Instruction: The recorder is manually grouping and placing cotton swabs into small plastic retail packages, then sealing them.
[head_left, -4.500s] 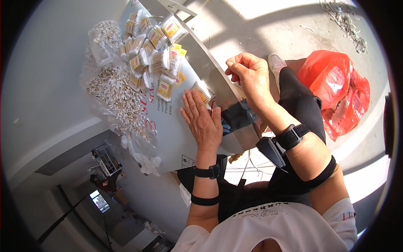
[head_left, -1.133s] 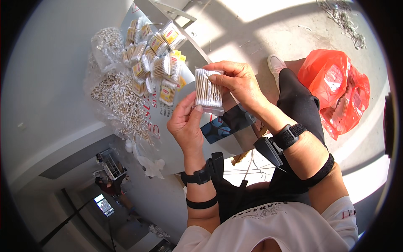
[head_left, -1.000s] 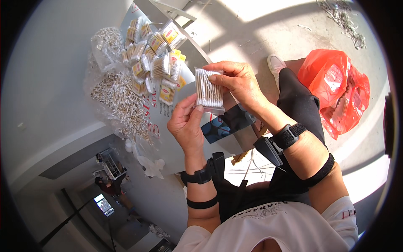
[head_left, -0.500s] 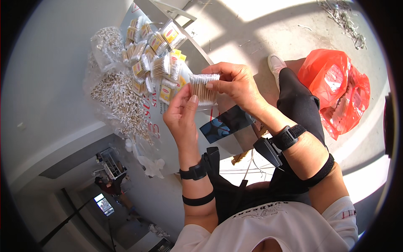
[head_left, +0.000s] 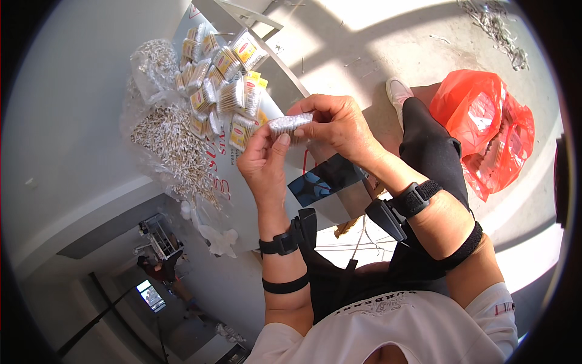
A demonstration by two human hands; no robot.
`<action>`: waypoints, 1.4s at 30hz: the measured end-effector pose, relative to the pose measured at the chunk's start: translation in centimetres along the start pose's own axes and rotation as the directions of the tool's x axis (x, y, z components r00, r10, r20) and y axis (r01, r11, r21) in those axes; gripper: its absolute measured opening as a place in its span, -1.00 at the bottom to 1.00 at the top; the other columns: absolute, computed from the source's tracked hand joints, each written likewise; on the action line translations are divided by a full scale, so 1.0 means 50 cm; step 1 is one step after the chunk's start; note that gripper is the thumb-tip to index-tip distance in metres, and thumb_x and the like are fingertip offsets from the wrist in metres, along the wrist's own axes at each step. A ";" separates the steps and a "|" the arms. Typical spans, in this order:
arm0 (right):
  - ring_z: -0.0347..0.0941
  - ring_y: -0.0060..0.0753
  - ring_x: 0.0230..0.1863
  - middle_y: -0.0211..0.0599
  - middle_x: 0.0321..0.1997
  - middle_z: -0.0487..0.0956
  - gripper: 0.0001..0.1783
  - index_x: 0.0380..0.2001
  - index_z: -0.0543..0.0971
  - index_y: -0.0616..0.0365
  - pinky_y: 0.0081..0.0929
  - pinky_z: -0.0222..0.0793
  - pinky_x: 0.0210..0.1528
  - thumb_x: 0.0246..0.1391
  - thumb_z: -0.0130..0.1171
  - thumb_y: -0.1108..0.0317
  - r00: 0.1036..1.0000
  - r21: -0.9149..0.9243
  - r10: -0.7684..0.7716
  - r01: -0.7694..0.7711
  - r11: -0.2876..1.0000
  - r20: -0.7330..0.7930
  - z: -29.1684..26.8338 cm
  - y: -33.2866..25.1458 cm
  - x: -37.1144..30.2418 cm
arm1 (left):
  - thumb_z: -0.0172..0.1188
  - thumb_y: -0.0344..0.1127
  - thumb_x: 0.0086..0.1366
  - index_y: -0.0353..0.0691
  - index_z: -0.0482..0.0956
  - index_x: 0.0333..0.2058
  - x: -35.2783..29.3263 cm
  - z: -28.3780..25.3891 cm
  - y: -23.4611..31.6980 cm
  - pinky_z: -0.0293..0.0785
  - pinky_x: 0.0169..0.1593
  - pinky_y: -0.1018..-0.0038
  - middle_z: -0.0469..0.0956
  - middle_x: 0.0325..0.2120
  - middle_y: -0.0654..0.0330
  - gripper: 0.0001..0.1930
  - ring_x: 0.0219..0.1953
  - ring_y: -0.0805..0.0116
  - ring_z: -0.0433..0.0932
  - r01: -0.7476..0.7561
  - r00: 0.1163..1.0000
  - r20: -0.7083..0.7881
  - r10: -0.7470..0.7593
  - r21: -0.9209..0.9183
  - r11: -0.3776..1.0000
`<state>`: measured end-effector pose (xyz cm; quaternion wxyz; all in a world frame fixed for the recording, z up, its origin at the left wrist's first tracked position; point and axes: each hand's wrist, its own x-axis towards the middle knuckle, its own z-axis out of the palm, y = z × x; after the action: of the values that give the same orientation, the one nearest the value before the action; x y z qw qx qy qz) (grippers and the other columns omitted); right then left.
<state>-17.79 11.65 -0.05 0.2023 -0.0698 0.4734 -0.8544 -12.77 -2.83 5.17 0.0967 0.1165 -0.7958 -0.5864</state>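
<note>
A: Seen from the head camera, we hold a small clear packet of cotton swabs [head_left: 290,124] between both hands above the worktop [head_left: 254,200]. The left hand [head_left: 265,159] pinches its lower edge, the right hand [head_left: 339,124] closes over its top.

B: A second ago we held that packet upright, its flat face towards us; now we have tipped it edge-on and squeezed it tighter, so we judge the packing is finished and it goes to the pile.

A: Filled packets [head_left: 221,79] lie heaped beyond; loose swabs [head_left: 173,148] spill beside them in plastic. A red bag [head_left: 485,127] sits on the floor.
</note>
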 end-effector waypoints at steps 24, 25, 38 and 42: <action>0.34 -0.80 -0.52 -0.54 -0.50 0.57 -0.92 -0.36 0.61 0.18 -0.77 0.22 -0.47 0.01 0.25 0.50 0.954 0.072 0.198 -0.186 0.980 -0.224 0.001 0.027 0.017 | 0.20 -0.57 0.14 -0.44 0.54 -0.14 0.256 -0.188 -0.025 0.47 -0.13 0.54 0.61 -0.29 0.15 -0.73 -0.29 0.45 0.56 -0.273 0.910 -0.176 0.376 0.428 0.861; 0.34 -0.80 -0.52 -0.54 -0.50 0.57 -0.92 -0.36 0.61 0.18 -0.77 0.22 -0.47 0.01 0.25 0.50 0.954 0.069 0.196 -0.185 0.980 -0.227 -0.002 0.028 0.016 | 0.20 -0.56 0.14 -0.41 0.55 -0.13 0.280 -0.184 -0.027 0.49 -0.11 0.50 0.63 -0.28 0.09 -0.73 -0.30 0.37 0.59 -0.300 0.856 -0.211 0.472 0.542 0.785; 0.32 -0.80 -0.51 -0.58 -0.51 0.55 -0.94 -0.38 0.60 0.15 -0.77 0.21 -0.45 0.02 0.23 0.50 0.949 0.055 0.222 -0.215 0.975 -0.225 -0.005 0.021 0.014 | 0.06 -0.63 0.12 -0.19 0.59 -0.11 0.416 -0.143 -0.085 0.18 0.27 0.25 0.54 -0.03 0.11 -0.64 0.26 -0.01 0.22 -0.500 0.830 0.222 0.512 0.703 0.506; 0.32 -0.80 -0.51 -0.59 -0.52 0.53 -0.96 -0.40 0.60 0.14 -0.76 0.21 -0.45 0.01 0.23 0.50 0.959 0.058 0.217 -0.210 0.976 -0.182 0.009 0.018 0.018 | -0.10 -0.70 -0.07 -0.18 0.60 -0.14 0.416 -0.224 -0.097 0.11 0.31 0.23 0.55 -0.03 0.15 -0.49 0.30 0.02 0.14 -0.478 0.848 0.297 0.439 0.787 0.390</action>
<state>-18.19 10.52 -0.64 0.2490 0.0662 0.4789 -0.8392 -29.02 -20.66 4.16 0.1700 -0.0873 -0.9780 -0.0835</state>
